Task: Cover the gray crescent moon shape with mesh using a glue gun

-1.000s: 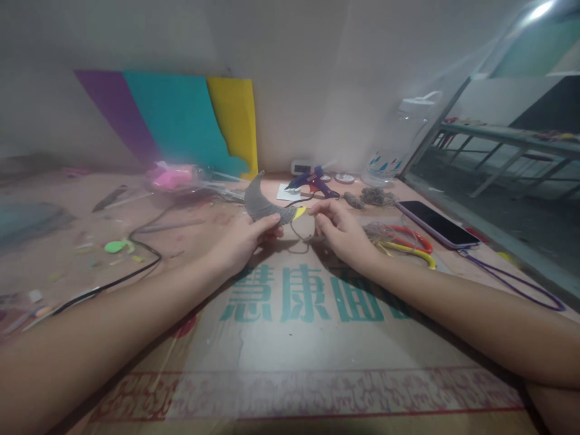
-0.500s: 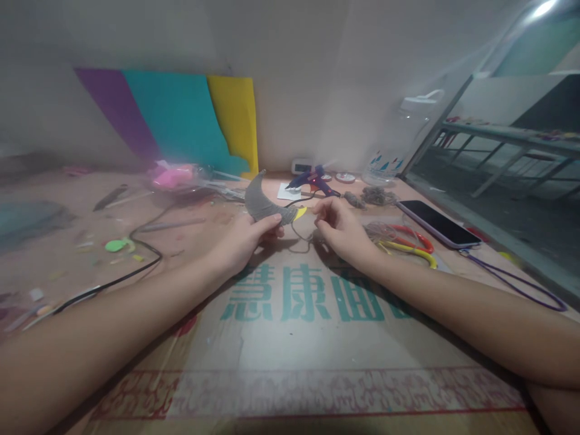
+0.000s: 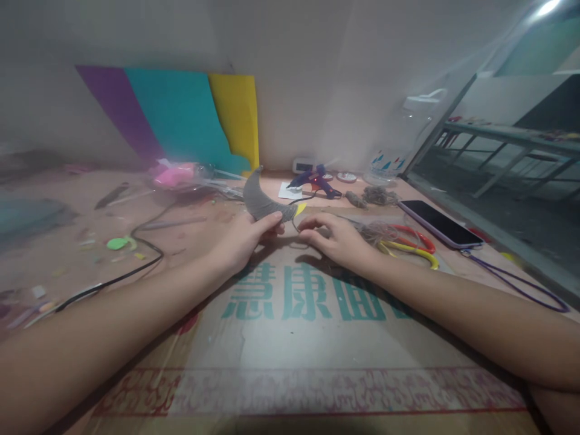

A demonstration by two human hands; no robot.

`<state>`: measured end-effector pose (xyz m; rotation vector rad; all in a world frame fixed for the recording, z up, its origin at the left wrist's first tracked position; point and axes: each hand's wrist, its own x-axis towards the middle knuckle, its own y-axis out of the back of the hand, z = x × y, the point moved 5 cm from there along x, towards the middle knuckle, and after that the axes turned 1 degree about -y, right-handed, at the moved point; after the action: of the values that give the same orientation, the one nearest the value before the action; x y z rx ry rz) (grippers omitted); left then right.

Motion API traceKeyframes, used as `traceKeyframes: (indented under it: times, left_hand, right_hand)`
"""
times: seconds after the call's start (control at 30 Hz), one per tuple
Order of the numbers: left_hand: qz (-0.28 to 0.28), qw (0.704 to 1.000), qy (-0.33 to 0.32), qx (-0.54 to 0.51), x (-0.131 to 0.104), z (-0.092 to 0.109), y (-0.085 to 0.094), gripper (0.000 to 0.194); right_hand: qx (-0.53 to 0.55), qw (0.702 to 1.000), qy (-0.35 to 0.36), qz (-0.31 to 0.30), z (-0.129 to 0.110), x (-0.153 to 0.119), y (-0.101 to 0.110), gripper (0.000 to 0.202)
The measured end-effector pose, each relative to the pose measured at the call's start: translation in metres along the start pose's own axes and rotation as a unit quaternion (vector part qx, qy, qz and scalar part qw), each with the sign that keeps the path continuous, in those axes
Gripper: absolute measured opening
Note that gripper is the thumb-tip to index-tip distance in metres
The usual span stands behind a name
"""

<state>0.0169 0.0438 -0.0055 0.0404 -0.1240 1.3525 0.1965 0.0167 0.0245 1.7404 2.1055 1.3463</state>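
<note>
A crescent [image 3: 259, 196] wound with grey yarn stands tilted in my left hand [image 3: 247, 238], pinched near its lower right end between thumb and fingers. Its yellow tip [image 3: 301, 209] shows bare at that end. A loose strand of grey yarn [image 3: 295, 226] runs down from the wrapped part towards my right hand [image 3: 333, 238]. That hand is just right of the crescent, with thumb and forefinger closed together at the strand. The rest of its fingers curl behind.
Behind lie a purple glue gun [image 3: 315, 181] on white paper and grey yarn bundles [image 3: 378, 195]. Red-and-yellow-handled scissors [image 3: 428, 257] and a phone [image 3: 439, 223] sit at right. Coloured sheets [image 3: 181, 121] lean on the wall; a black cord [image 3: 140, 266] crosses the left. Printed cardboard [image 3: 290, 344] lies in front.
My right hand has moved down and slightly left, from beside the yellow tip to below it. My left hand still holds the crescent in nearly the same place.
</note>
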Motion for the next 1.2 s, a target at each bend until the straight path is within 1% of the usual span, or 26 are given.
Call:
traceKeyframes:
  times: [0.1, 0.2, 0.23, 0.3, 0.37, 0.43, 0.5, 0.57, 0.67, 0.7, 0.73, 0.77, 0.8, 0.83, 0.87, 0.9, 0.97, 1.0, 1.07, 1.13, 1.2]
  left_hand:
    - [0.011, 1.000, -0.008, 0.007, 0.000, 0.000, 0.002, 0.034]
    - [0.012, 1.000, -0.009, 0.015, 0.000, -0.001, 0.002, 0.035]
    - [0.009, 1.000, -0.010, 0.016, 0.000, -0.001, 0.001, 0.035]
    - [-0.002, 1.000, -0.019, 0.020, 0.000, 0.000, 0.001, 0.034]
    - [-0.020, 0.999, -0.033, 0.035, 0.000, 0.001, 0.000, 0.033]
    - [-0.037, 0.997, -0.042, 0.061, 0.000, 0.001, -0.001, 0.034]
    - [-0.045, 0.995, -0.036, 0.086, -0.001, -0.001, -0.001, 0.035]
    - [-0.056, 0.993, -0.022, 0.102, -0.002, -0.003, -0.002, 0.037]
    - [-0.082, 0.990, -0.018, 0.114, -0.004, -0.002, -0.008, 0.039]
    - [-0.076, 0.990, -0.030, 0.116, -0.004, 0.002, -0.009, 0.040]
    - [-0.051, 0.990, -0.054, 0.118, -0.004, 0.007, -0.007, 0.042]
    - [-0.010, 0.988, -0.086, 0.127, -0.004, 0.014, -0.003, 0.046]
    - [0.037, 0.981, -0.130, 0.138, -0.006, 0.022, 0.001, 0.051]
    - [0.088, 0.965, -0.177, 0.173, -0.009, 0.031, 0.005, 0.056]
    - [0.101, 0.942, -0.219, 0.235, -0.013, 0.038, 0.005, 0.060]
    - [0.084, 0.912, -0.267, 0.300, -0.017, 0.044, 0.001, 0.060]
    - [-0.003, 0.855, -0.327, 0.403, -0.024, 0.047, -0.012, 0.054]
    - [-0.035, 0.827, -0.349, 0.440, -0.028, 0.047, -0.018, 0.048]
    - [-0.089, 0.782, -0.353, 0.506, -0.032, 0.041, -0.027, 0.036]
    - [-0.107, 0.759, -0.348, 0.540, -0.033, 0.038, -0.031, 0.027]
    - [-0.103, 0.758, -0.344, 0.545, -0.032, 0.038, -0.031, 0.025]
  right_hand:
    - [-0.049, 0.998, 0.026, -0.023, -0.005, -0.003, -0.005, 0.010]
    - [-0.086, 0.992, 0.080, -0.050, -0.013, -0.007, -0.009, 0.017]
    - [-0.086, 0.991, 0.088, -0.058, -0.015, -0.008, -0.009, 0.020]
    - [-0.055, 0.995, 0.070, -0.047, -0.014, -0.006, -0.004, 0.029]
    - [0.020, 1.000, 0.019, 0.004, -0.008, -0.003, 0.005, 0.035]
    - [0.107, 0.992, -0.020, 0.057, -0.001, 0.001, 0.012, 0.037]
    - [0.163, 0.983, -0.029, 0.084, 0.003, 0.003, 0.015, 0.036]
    - [0.160, 0.983, -0.031, 0.087, 0.003, 0.004, 0.015, 0.032]
    - [0.116, 0.990, -0.039, 0.074, 0.001, 0.003, 0.013, 0.026]
    - [0.110, 0.990, -0.041, 0.073, 0.001, 0.003, 0.013, 0.025]
    - [0.111, 0.990, -0.044, 0.078, 0.001, 0.004, 0.014, 0.025]
    - [0.115, 0.988, -0.048, 0.086, 0.002, 0.004, 0.015, 0.025]
    - [0.116, 0.987, -0.053, 0.093, 0.004, 0.004, 0.016, 0.024]
    - [0.114, 0.987, -0.057, 0.097, 0.005, 0.005, 0.017, 0.024]
    - [0.109, 0.987, -0.060, 0.098, 0.006, 0.005, 0.017, 0.024]
    - [0.102, 0.989, -0.060, 0.093, 0.006, 0.005, 0.016, 0.023]
    - [0.095, 0.991, -0.057, 0.074, 0.004, 0.005, 0.013, 0.021]
    - [0.100, 0.991, -0.057, 0.062, 0.003, 0.004, 0.011, 0.021]
    - [0.120, 0.990, -0.060, 0.038, 0.000, 0.002, 0.006, 0.020]
    - [0.133, 0.989, -0.060, 0.020, -0.003, -0.001, 0.003, 0.022]
    - [0.133, 0.990, -0.049, 0.016, -0.004, -0.002, 0.002, 0.027]
